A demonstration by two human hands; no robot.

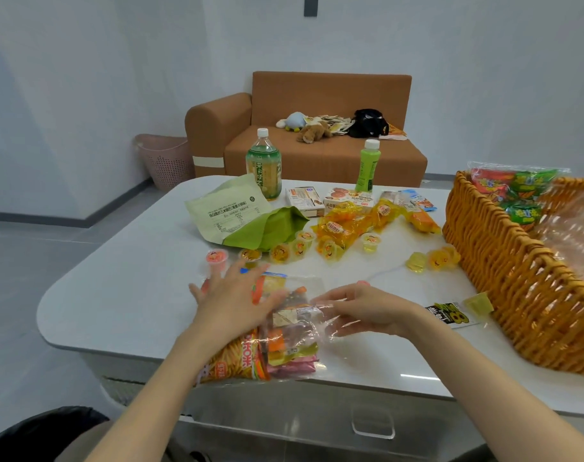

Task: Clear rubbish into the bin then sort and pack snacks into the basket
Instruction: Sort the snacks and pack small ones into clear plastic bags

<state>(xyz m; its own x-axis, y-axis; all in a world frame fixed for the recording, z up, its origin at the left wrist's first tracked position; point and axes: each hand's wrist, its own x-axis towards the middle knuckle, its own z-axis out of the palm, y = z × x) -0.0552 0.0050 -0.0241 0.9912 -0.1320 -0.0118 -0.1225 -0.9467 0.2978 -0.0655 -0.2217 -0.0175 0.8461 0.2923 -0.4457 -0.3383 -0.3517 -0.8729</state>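
Note:
A clear plastic bag of mixed snack packets (292, 331) lies at the table's near edge, on top of an orange fries packet (234, 360). My left hand (237, 300) lies flat on the bag's far end with fingers spread. My right hand (363, 310) pinches the bag's clear plastic at its right side. The wicker basket (503, 261) stands at the right with green and red packets (517, 191) inside. Several jelly cups (300, 248) are scattered mid-table. A black-lined bin (40, 431) shows at the bottom left.
A green pouch (237, 215), two bottles (264, 165), small boxes (304, 200) and yellow packets (357, 221) fill the table's far half. A black-and-green wrapper (450, 313) lies beside the basket. A brown sofa (317, 151) and pink laundry basket (165, 161) stand behind.

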